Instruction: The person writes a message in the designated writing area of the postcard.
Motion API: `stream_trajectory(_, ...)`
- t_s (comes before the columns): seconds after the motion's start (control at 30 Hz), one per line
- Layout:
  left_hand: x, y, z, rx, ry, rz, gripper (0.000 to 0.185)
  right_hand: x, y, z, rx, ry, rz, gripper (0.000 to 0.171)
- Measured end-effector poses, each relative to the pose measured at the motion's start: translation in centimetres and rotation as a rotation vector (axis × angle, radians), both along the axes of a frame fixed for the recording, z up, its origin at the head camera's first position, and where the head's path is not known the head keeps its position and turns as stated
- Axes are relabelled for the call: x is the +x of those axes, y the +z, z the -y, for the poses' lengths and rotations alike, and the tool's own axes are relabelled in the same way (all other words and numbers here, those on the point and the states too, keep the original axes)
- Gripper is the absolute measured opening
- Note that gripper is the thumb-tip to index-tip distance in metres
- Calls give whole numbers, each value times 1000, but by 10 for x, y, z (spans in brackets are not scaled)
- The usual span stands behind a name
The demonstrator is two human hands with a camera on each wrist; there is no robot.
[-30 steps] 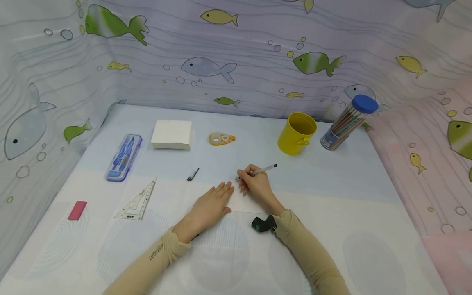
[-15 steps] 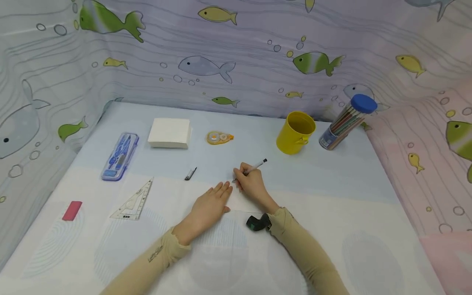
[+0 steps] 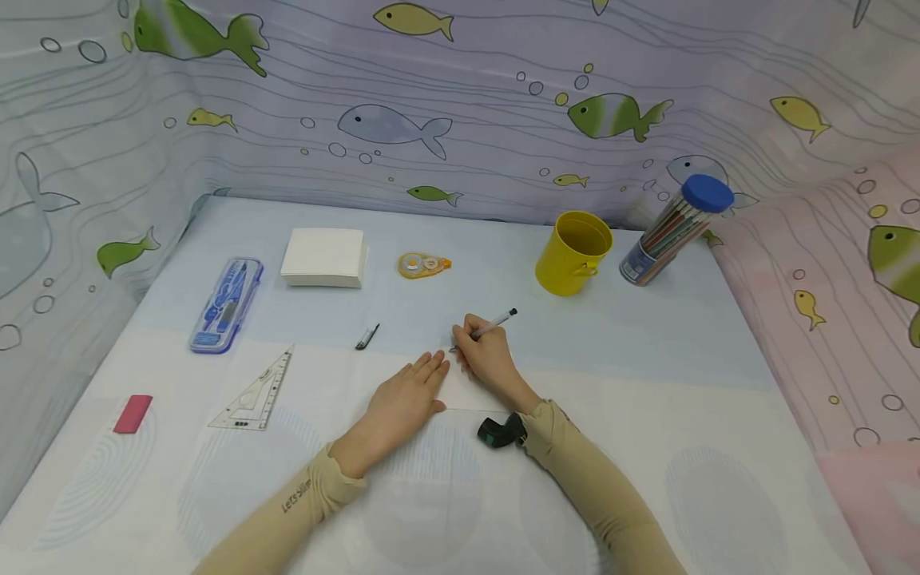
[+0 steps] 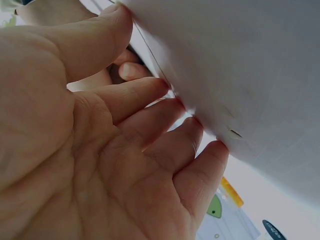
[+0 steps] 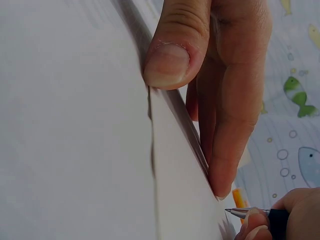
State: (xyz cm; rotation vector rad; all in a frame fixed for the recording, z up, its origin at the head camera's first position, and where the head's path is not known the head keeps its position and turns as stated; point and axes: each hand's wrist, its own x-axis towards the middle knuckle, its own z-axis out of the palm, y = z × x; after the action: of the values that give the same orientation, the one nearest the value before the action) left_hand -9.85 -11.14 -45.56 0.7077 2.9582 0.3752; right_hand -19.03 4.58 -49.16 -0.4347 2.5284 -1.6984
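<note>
A white sheet of paper point(image 3: 470, 393) lies on the table in the head view. My left hand point(image 3: 431, 367) lies flat on it with straight fingers point(image 4: 150, 125) pressing the sheet down. Just to its right, my right hand point(image 3: 463, 339) pinches a slim pen point(image 3: 497, 320), with the tip down at the paper's far edge. In the right wrist view the pen point(image 5: 250, 213) points at the sheet point(image 5: 75, 125) close beside the left hand's fingertips point(image 5: 225, 165). A small black pen cap point(image 3: 366, 336) lies left of the hands.
Along the back stand a yellow cup point(image 3: 573, 254), a blue-lidded tube of pencils point(image 3: 676, 228), a correction tape point(image 3: 424, 265) and a white paper stack point(image 3: 323, 257). On the left lie a blue geometry case point(image 3: 225, 304), a clear set square point(image 3: 251, 393) and a pink eraser point(image 3: 132, 414).
My right hand has shifted the pen slightly left, nearer the left hand's fingertips. The left hand stays flat on the paper. The head view has drifted a little.
</note>
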Motion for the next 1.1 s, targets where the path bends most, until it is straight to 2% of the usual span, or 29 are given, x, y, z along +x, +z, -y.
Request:
stream_trajectory(0.23, 0, 0, 2, -1, -16, -30, 57, 0, 0, 1, -19, 0, 22, 34)
stream_trajectory(0.6, 1, 0, 3, 9, -18, -28, 56, 2, 2, 1, -12, 6, 53, 35)
stream_trajectory(0.87, 1, 0, 3, 1, -20, -18, 57, 2, 1, 0, -84, 10, 54, 35)
stream_trajectory(1.1, 0, 1, 3, 6, -14, -14, 57, 2, 2, 1, -52, 16, 76, 34)
